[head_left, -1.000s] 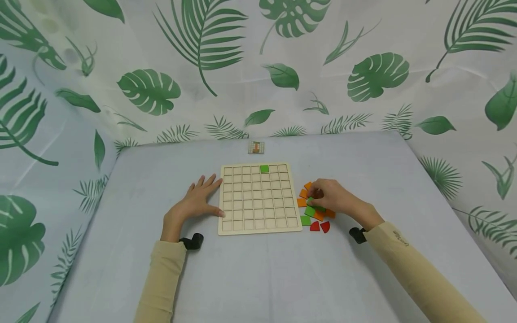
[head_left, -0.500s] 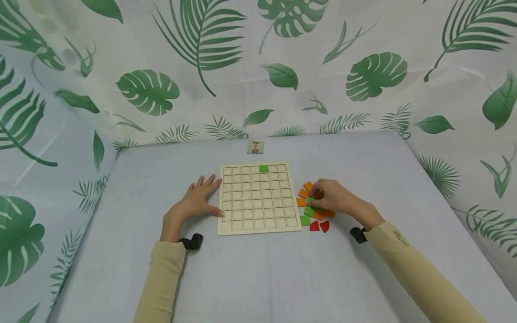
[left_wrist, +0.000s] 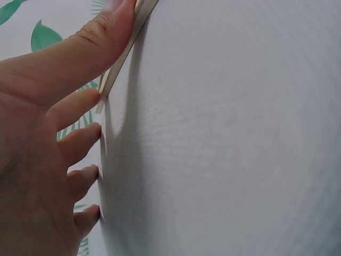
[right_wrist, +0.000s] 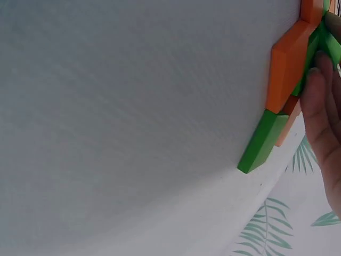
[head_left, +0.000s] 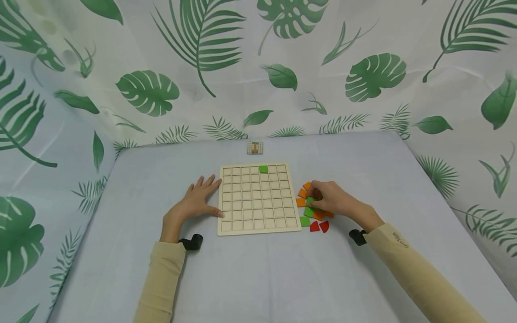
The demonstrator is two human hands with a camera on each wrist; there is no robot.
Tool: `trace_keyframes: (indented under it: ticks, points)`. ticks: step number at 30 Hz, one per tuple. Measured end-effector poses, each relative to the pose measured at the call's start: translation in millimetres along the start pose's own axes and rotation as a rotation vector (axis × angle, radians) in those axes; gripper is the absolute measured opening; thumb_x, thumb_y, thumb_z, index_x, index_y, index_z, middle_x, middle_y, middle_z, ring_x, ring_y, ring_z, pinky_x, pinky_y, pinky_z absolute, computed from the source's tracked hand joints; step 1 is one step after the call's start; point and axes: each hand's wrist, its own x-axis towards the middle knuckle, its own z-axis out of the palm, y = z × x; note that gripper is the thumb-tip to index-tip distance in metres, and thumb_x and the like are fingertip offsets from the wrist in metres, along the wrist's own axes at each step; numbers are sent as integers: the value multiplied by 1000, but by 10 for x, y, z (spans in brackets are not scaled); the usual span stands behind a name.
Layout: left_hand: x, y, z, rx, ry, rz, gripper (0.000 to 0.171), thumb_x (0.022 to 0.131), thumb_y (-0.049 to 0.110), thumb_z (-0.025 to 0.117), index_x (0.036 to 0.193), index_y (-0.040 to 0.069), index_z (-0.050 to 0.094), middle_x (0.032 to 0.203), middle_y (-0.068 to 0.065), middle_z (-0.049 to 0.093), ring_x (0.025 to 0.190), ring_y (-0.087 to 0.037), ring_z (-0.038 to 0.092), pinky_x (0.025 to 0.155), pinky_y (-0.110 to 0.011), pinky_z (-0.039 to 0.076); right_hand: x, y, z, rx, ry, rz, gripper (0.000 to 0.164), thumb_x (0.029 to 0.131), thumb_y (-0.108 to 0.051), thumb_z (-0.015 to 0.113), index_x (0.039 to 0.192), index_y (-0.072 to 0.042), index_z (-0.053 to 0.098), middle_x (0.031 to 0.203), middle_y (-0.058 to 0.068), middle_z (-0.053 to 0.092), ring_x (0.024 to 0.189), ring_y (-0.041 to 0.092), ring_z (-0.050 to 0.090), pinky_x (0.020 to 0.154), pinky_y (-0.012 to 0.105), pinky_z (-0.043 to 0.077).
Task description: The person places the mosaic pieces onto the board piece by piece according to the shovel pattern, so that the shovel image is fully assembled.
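Observation:
A pale wooden grid board (head_left: 247,196) lies on the table, with one green square tile (head_left: 263,169) set in its far row. My left hand (head_left: 196,198) has its fingers spread along the board's left edge; in the left wrist view the thumb (left_wrist: 101,40) lies against the board's rim. To the right of the board, my right hand (head_left: 333,197) reaches into a loose pile and pinches a green tile (head_left: 310,201) between thumb and fingers. Orange tiles (head_left: 300,202) and further green tiles (head_left: 304,221) lie around and under those fingers.
Two red quarter-round pieces (head_left: 324,226) lie at the near end of the pile. A small patterned card (head_left: 255,148) sits behind the board. Leaf-printed cloth (head_left: 282,76) hangs behind the table and at its sides.
Very little differs: my right hand stays at the pile with its fingers on the green tile, shifting only slightly. My left hand keeps its place at the board's edge.

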Motion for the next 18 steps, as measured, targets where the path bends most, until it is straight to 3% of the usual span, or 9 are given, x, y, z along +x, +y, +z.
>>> trace_keyframes:
  ticks: [12,18]
  points:
    - [-13,1,-16,-6,-3,-11,112,80,40,88,165,10,21,173,-18,7,158,-45,-6,126,-64,-4,-1,60,-45,59,29,-75,14,96,-7,71,108,-10,75,102,3,74,89,18,63,88,40,59]
    - [-8,-4,-8,-7,-13,-10,111,81,41,87,165,10,21,173,-17,6,158,-45,-7,126,-64,-4,16,52,-76,114,44,-61,18,96,-8,70,113,-10,76,108,6,75,95,20,66,93,46,59]
